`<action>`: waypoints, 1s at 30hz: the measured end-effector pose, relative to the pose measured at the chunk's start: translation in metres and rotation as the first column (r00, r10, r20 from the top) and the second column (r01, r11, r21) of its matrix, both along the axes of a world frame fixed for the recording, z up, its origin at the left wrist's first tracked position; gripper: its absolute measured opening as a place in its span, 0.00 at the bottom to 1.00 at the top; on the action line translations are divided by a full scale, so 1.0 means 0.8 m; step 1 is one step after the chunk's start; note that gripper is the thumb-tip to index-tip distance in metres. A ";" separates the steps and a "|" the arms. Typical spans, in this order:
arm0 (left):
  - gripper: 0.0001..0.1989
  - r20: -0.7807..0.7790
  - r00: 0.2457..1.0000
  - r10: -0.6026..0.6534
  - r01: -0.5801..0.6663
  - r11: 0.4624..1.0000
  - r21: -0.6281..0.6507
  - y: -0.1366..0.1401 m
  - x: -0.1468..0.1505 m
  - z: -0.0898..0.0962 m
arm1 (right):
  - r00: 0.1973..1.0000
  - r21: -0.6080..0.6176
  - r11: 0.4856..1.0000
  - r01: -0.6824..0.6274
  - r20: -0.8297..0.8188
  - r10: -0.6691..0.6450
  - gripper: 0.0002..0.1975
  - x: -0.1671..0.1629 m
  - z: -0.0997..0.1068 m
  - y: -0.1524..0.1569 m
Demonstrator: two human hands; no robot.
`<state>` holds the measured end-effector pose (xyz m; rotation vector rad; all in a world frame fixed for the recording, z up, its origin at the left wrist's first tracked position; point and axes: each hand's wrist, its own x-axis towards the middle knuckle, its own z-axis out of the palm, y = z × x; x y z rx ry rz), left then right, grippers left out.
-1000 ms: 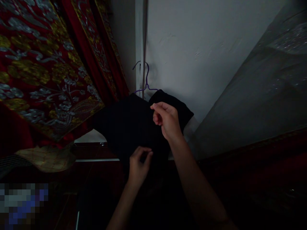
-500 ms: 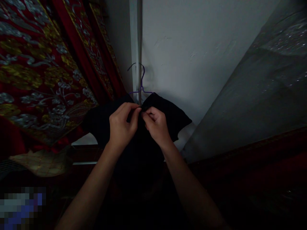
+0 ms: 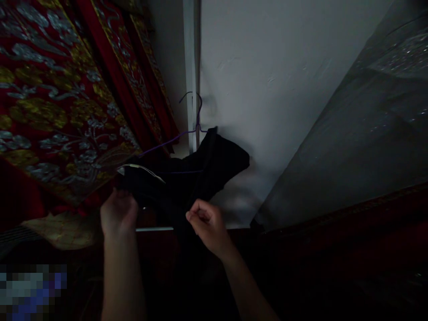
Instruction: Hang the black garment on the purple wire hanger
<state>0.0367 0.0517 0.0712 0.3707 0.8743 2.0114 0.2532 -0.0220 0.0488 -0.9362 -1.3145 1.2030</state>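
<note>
Left grip [image 3: 118,213] on the black garment [image 3: 197,171] hung from a purple hanger [image 3: 197,117]; right grip [image 3: 206,225] pinching its front; embroidered red cloth [image 3: 56,107] beside.

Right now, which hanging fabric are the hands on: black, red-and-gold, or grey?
The black garment on the purple hanger. Left hand and right hand both grasp it; the red embroidered cloth and grey fabric hang untouched.

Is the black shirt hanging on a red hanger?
No, the black shirt hangs on a thin purple hanger, hooked up by the white wall.
</note>
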 end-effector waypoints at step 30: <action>0.07 -0.831 0.459 -0.313 0.529 0.848 -0.027 -0.143 0.157 -0.061 | 0.956 -0.300 0.951 -0.080 -0.293 -0.012 0.41 0.039 -0.084 -0.034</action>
